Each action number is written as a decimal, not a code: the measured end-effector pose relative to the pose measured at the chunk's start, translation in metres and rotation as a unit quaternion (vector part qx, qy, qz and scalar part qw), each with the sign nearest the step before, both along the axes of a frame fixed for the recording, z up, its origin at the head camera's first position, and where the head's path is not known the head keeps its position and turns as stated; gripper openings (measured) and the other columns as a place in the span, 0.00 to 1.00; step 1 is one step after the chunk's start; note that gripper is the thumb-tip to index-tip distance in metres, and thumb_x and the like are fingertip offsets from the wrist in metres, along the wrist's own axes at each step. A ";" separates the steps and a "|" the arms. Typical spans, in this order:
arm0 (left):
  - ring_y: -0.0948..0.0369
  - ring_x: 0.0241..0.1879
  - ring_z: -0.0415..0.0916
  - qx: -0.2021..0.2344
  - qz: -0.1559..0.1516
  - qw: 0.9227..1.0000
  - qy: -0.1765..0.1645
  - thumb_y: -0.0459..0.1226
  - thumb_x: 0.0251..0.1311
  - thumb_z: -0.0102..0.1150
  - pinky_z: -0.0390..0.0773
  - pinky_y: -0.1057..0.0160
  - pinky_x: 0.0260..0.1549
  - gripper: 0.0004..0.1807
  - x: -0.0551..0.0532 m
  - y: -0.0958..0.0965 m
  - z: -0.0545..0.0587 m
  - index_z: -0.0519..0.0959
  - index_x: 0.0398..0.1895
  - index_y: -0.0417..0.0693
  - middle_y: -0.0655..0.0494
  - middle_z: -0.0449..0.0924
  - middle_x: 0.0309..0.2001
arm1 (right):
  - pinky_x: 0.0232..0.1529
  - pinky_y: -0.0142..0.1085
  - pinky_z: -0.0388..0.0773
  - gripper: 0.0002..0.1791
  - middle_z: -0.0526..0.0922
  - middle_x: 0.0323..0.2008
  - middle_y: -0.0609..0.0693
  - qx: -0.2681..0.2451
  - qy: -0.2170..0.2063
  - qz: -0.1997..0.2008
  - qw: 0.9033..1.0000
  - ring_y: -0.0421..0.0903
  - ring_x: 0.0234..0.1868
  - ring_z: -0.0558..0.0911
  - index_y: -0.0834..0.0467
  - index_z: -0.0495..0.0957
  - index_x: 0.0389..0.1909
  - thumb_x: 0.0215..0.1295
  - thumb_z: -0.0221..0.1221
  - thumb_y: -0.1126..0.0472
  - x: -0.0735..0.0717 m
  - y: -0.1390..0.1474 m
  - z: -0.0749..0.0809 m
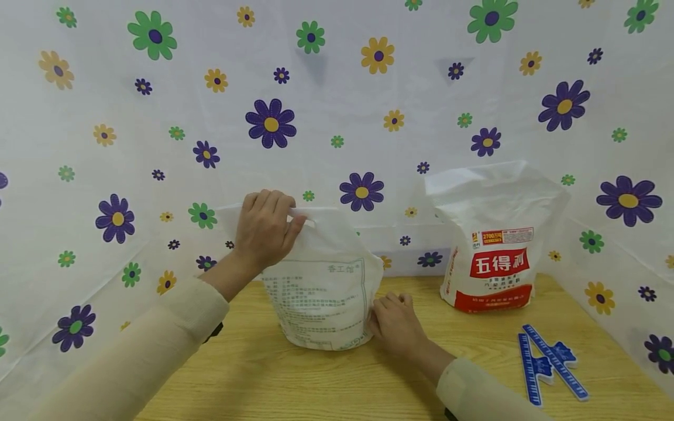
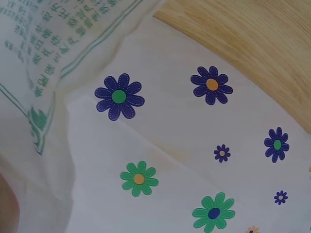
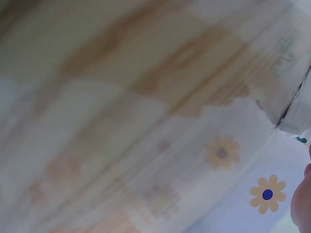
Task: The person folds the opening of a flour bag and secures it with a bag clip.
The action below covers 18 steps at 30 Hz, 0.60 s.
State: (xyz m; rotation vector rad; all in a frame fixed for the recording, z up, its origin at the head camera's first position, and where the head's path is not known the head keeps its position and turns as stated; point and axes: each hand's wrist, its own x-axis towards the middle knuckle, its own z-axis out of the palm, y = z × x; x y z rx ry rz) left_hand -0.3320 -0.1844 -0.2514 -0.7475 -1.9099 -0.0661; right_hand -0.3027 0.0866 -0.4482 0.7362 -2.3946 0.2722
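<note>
A white flour bag [image 1: 321, 304] with green print stands on the wooden table, in front of me. My left hand [image 1: 265, 228] grips its flat top edge, fingers over the far side and thumb toward me. Low on the bag's right side, my right hand [image 1: 397, 324] holds the edge with curled fingers; its fingertips are hidden. Part of the green-printed bag [image 2: 43, 43] fills the upper left of the left wrist view, with a sliver of the left hand [image 2: 7, 204] below. In the right wrist view, blurred, the right hand [image 3: 301, 204] shows only at the edge.
To the right stands a second white flour bag [image 1: 492, 257] with red labels, its top upright. Two blue-and-white sealing clips [image 1: 566, 362] lie crossed on the table [image 1: 474, 345] in front of it. A flower-patterned white sheet [image 1: 326, 164] hangs behind and at both sides.
</note>
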 end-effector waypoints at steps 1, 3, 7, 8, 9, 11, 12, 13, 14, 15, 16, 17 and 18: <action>0.47 0.41 0.70 0.004 0.003 1.000 -0.002 0.56 0.77 0.28 0.64 0.45 0.46 0.32 0.000 -0.002 -0.001 0.73 0.44 0.38 0.43 0.76 0.37 | 0.51 0.49 0.66 0.07 0.83 0.32 0.46 0.000 -0.003 -0.001 1.000 0.45 0.36 0.73 0.54 0.73 0.29 0.67 0.58 0.60 0.000 0.001 0.000; 0.46 0.47 0.69 0.013 0.008 1.000 -0.003 0.55 0.77 0.29 0.59 0.42 0.50 0.30 0.001 -0.008 -0.003 0.71 0.47 0.38 0.43 0.75 0.43 | 0.52 0.50 0.65 0.06 0.83 0.33 0.46 -0.002 -0.016 -0.003 1.000 0.46 0.37 0.74 0.54 0.74 0.30 0.68 0.58 0.60 0.000 0.002 0.001; 0.44 0.56 0.62 0.046 0.017 0.999 0.023 0.55 0.74 0.32 0.51 0.39 0.52 0.29 0.003 -0.022 -0.009 0.66 0.56 0.38 0.40 0.70 0.54 | 0.51 0.49 0.64 0.08 0.83 0.33 0.46 -0.012 -0.033 -0.002 0.999 0.46 0.38 0.73 0.54 0.73 0.29 0.69 0.58 0.60 0.001 0.003 0.002; 0.43 0.58 0.61 0.062 0.015 0.998 0.031 0.56 0.74 0.34 0.51 0.38 0.53 0.30 0.004 -0.025 -0.011 0.65 0.58 0.38 0.40 0.69 0.56 | 0.51 0.49 0.63 0.08 0.83 0.33 0.46 -0.013 -0.032 -0.002 0.999 0.46 0.38 0.73 0.54 0.73 0.28 0.68 0.58 0.60 0.001 0.004 0.003; 0.43 0.59 0.60 0.080 0.010 0.996 0.038 0.56 0.73 0.35 0.50 0.38 0.53 0.31 0.004 -0.028 -0.014 0.64 0.60 0.38 0.39 0.68 0.58 | 0.50 0.49 0.63 0.09 0.82 0.32 0.46 -0.013 -0.029 -0.001 1.000 0.46 0.37 0.73 0.54 0.72 0.28 0.68 0.59 0.60 0.001 0.004 0.003; 0.43 0.61 0.59 0.125 -0.002 0.991 0.047 0.58 0.71 0.37 0.50 0.38 0.54 0.33 0.005 -0.033 -0.021 0.61 0.63 0.39 0.39 0.65 0.62 | 0.49 0.49 0.64 0.10 0.82 0.30 0.46 -0.011 -0.015 -0.002 1.000 0.46 0.36 0.73 0.54 0.71 0.26 0.67 0.60 0.61 0.001 0.004 0.003; 0.44 0.62 0.58 0.149 -0.010 0.988 0.048 0.59 0.70 0.38 0.50 0.38 0.55 0.35 0.006 -0.036 -0.025 0.60 0.64 0.40 0.40 0.64 0.63 | 0.49 0.48 0.64 0.11 0.81 0.30 0.46 -0.010 -0.009 -0.001 1.000 0.46 0.36 0.73 0.54 0.71 0.26 0.66 0.61 0.61 0.000 0.004 0.002; 0.44 0.63 0.58 0.171 -0.014 0.984 0.049 0.60 0.69 0.38 0.49 0.38 0.55 0.36 0.007 -0.038 -0.031 0.58 0.65 0.40 0.40 0.63 0.64 | 0.49 0.48 0.64 0.11 0.81 0.29 0.46 -0.009 -0.002 -0.002 1.000 0.46 0.35 0.72 0.54 0.70 0.25 0.66 0.61 0.61 0.000 0.004 0.002; 0.44 0.64 0.57 0.192 -0.018 0.980 0.050 0.61 0.68 0.39 0.49 0.38 0.56 0.37 0.008 -0.039 -0.037 0.57 0.66 0.40 0.40 0.62 0.65 | 0.49 0.48 0.64 0.11 0.81 0.28 0.45 -0.009 0.003 -0.002 1.000 0.46 0.35 0.72 0.54 0.70 0.25 0.65 0.61 0.61 0.000 0.004 0.002; 0.44 0.65 0.56 0.209 -0.023 0.976 0.050 0.61 0.67 0.39 0.48 0.38 0.57 0.38 0.009 -0.041 -0.043 0.55 0.66 0.40 0.40 0.60 0.66 | 0.48 0.48 0.64 0.12 0.80 0.28 0.46 -0.009 0.008 -0.002 1.000 0.46 0.35 0.72 0.54 0.70 0.25 0.65 0.62 0.61 0.000 0.004 0.001; 0.44 0.67 0.55 0.226 -0.025 0.972 0.053 0.62 0.66 0.40 0.48 0.38 0.58 0.40 0.010 -0.042 -0.050 0.54 0.67 0.40 0.40 0.57 0.68 | 0.48 0.47 0.64 0.12 0.80 0.27 0.46 -0.010 0.011 -0.002 1.000 0.46 0.34 0.72 0.54 0.70 0.24 0.64 0.62 0.61 0.000 0.004 0.001; 0.44 0.69 0.53 0.241 -0.028 0.968 0.056 0.63 0.66 0.41 0.47 0.38 0.59 0.42 0.010 -0.043 -0.057 0.52 0.68 0.40 0.40 0.55 0.69 | 0.47 0.47 0.64 0.12 0.80 0.27 0.46 -0.011 0.012 -0.002 1.000 0.46 0.34 0.72 0.54 0.70 0.24 0.64 0.62 0.62 0.000 0.004 0.000; 0.44 0.70 0.51 0.254 -0.031 0.965 0.059 0.63 0.65 0.42 0.46 0.38 0.60 0.44 0.011 -0.043 -0.063 0.50 0.70 0.39 0.39 0.53 0.71 | 0.47 0.46 0.63 0.12 0.80 0.27 0.45 -0.012 0.014 -0.004 1.000 0.45 0.33 0.71 0.54 0.70 0.24 0.64 0.62 0.62 0.000 0.004 0.000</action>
